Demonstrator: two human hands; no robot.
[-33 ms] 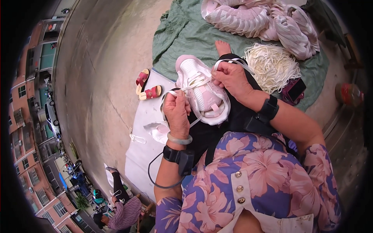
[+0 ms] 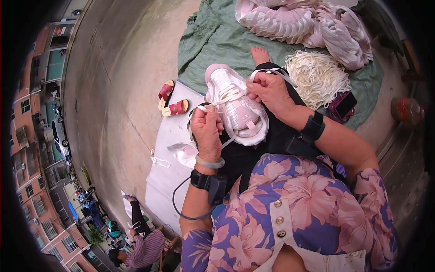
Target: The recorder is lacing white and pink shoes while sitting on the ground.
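Two hands (image 2: 207, 132) (image 2: 274, 96) pinch flat lace (image 2: 231, 95); round-toed mesh shoe (image 2: 248, 111).

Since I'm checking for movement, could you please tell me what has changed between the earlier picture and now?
Nothing has visibly moved, been taken hold of or let go. The left hand and right hand still pinch the white lace at the pink-and-white shoe; the pile of laces and red sandals lie as before.
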